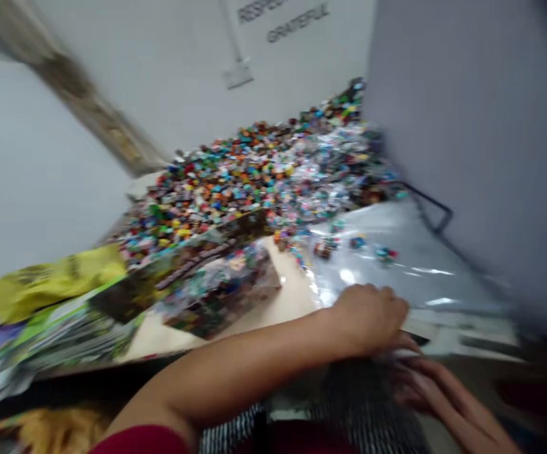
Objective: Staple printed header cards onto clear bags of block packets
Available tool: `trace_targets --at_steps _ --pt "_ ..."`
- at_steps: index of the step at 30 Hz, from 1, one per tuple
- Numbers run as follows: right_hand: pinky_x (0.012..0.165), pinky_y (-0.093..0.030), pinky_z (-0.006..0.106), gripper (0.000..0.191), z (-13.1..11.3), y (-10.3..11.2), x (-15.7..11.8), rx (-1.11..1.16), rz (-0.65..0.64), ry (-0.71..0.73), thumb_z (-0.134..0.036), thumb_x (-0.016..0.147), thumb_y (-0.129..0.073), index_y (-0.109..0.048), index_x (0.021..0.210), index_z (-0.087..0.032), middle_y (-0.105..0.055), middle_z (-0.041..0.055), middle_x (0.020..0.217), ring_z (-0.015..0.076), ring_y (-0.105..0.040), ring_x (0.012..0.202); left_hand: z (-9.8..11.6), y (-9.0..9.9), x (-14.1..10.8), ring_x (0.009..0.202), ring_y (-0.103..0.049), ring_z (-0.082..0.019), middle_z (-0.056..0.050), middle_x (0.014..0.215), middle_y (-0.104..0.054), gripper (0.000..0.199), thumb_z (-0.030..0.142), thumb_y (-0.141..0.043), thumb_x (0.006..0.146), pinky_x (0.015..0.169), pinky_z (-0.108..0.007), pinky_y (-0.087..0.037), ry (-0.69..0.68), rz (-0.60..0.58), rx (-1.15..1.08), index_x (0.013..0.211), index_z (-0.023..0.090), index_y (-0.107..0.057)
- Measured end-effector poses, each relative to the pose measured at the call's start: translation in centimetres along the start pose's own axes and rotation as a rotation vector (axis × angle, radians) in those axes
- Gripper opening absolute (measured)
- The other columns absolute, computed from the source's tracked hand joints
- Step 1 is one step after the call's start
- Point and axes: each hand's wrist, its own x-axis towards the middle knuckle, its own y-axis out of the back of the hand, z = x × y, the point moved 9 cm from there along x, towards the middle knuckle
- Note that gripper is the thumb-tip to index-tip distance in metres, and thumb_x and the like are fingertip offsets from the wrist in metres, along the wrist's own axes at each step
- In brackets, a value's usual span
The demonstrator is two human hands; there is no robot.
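Note:
My left hand (pixel 370 315) is at the near edge of the table, beside a clear plastic sheet or bag (pixel 396 252) with a few small coloured pieces on it. Its fingers curl downward, and what they hold, if anything, is hidden. Just below and to the right, my right hand (pixel 413 378) is blurred by motion, close to the left fingers. Beyond the hands lies a large heap of small multicoloured pieces (pixel 217 189). A clear bag of similar pieces (pixel 221 290) rests left of my left hand.
Yellow plastic (pixel 46 277) and layered bags (pixel 79 334) lie at the left. A wall with a printed sign (pixel 297 57) stands behind the heap, and a grey panel (pixel 467 126) rises at the right. Orange-brown cloth (pixel 56 429) shows below the table.

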Motion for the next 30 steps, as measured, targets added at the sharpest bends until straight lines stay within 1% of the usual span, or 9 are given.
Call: trace_targets --at_steps 3,5,8,11,15,18,22,26,30 --pt "0.078 -0.05 0.029 0.053 0.7 -2.0 -1.1 0.414 0.053 -0.142 -0.063 0.069 -0.074 -0.061 0.098 -0.021 -0.071 0.0058 0.101 0.0188 -0.067 0.085 0.2 -0.2 0.3 0.091 -0.062 -0.028 -0.015 0.101 -0.064 0.029 0.018 -0.046 0.092 0.074 -0.038 -0.05 0.072 0.0 -0.003 0.118 0.011 -0.056" --pt "0.069 -0.046 0.023 0.049 0.5 -2.8 -1.0 0.604 0.168 -0.107 -0.052 0.065 -0.081 -0.061 0.096 -0.021 -0.07 0.0001 0.087 0.0126 -0.063 0.073 0.5 -0.2 0.4 0.092 -0.062 -0.028 -0.016 0.105 -0.062 0.034 0.014 -0.051 0.087 0.076 -0.038 -0.049 0.147 -0.041 -0.082 0.12 0.011 -0.056" --pt "0.063 -0.044 0.022 0.052 1.0 -3.6 -1.3 0.745 0.25 -0.054 -0.046 0.061 -0.084 -0.061 0.1 -0.021 -0.07 0.0016 0.095 0.0138 -0.061 0.075 2.1 -0.5 -0.4 0.091 -0.062 -0.026 -0.016 0.112 -0.06 0.036 0.014 -0.053 0.084 0.078 -0.037 -0.047 0.209 -0.117 -0.306 0.12 0.013 -0.058" --pt "0.073 -0.05 0.03 0.054 2.2 -1.2 -3.3 0.628 0.382 0.044 -0.047 0.067 -0.078 -0.059 0.11 -0.021 -0.069 0.007 0.111 0.0224 -0.064 0.094 4.7 -0.9 -2.4 0.095 -0.06 -0.026 -0.012 0.11 -0.062 0.037 0.015 -0.058 0.08 0.083 -0.037 -0.045 0.191 -0.165 -0.571 0.117 0.014 -0.058" --pt "0.083 -0.052 0.036 0.049 2.0 4.0 -7.3 0.109 0.541 0.151 -0.048 0.074 -0.068 -0.059 0.112 -0.019 -0.071 0.0103 0.108 0.0282 -0.064 0.104 7.8 -2.0 -5.2 0.094 -0.057 -0.025 -0.007 0.103 -0.064 0.042 0.035 -0.069 0.076 0.08 -0.034 -0.044 0.107 -0.255 -1.07 0.113 0.016 -0.06" --pt "0.078 -0.053 0.034 0.046 -0.7 4.4 -8.8 -0.232 0.487 0.241 -0.047 0.086 -0.054 -0.055 0.123 -0.02 -0.069 0.0095 0.114 0.0263 -0.066 0.099 8.1 -2.6 -5.9 0.082 -0.053 -0.018 -0.006 0.097 -0.06 0.054 0.058 -0.066 0.077 0.071 -0.028 -0.043 0.112 -0.141 -1.474 0.111 0.015 -0.061" --pt "0.084 -0.052 0.032 0.041 -5.8 1.2 -9.4 -0.454 0.394 0.543 -0.045 0.095 -0.044 -0.049 0.131 -0.027 -0.065 0.0057 0.121 0.0219 -0.064 0.103 6.1 -5.2 -6.6 0.059 -0.04 -0.01 -0.001 0.078 -0.051 0.062 0.07 -0.057 0.08 0.055 -0.022 -0.035 0.315 0.128 -1.753 0.111 0.016 -0.059" --pt "0.097 -0.045 0.041 0.053 -8.7 -2.0 -9.7 -0.547 0.346 0.791 -0.057 0.095 -0.036 -0.043 0.139 -0.029 -0.053 0.0073 0.136 0.0275 -0.052 0.123 4.6 -6.6 -8.4 0.07 -0.049 -0.014 -0.002 0.077 -0.054 0.065 0.075 -0.054 0.078 0.066 -0.025 -0.042 0.409 0.361 -1.899 0.105 0.016 -0.061" --pt "0.099 -0.04 0.043 0.046 -8.6 -3.0 -10.0 -0.424 0.423 0.737 -0.054 0.098 -0.028 -0.05 0.132 -0.031 -0.054 0.0054 0.134 0.0288 -0.048 0.125 4.9 -5.7 -10.2 0.086 -0.055 -0.02 -0.007 0.089 -0.062 0.068 0.074 -0.054 0.078 0.083 -0.032 -0.044 0.371 0.494 -1.961 0.11 0.015 -0.063"
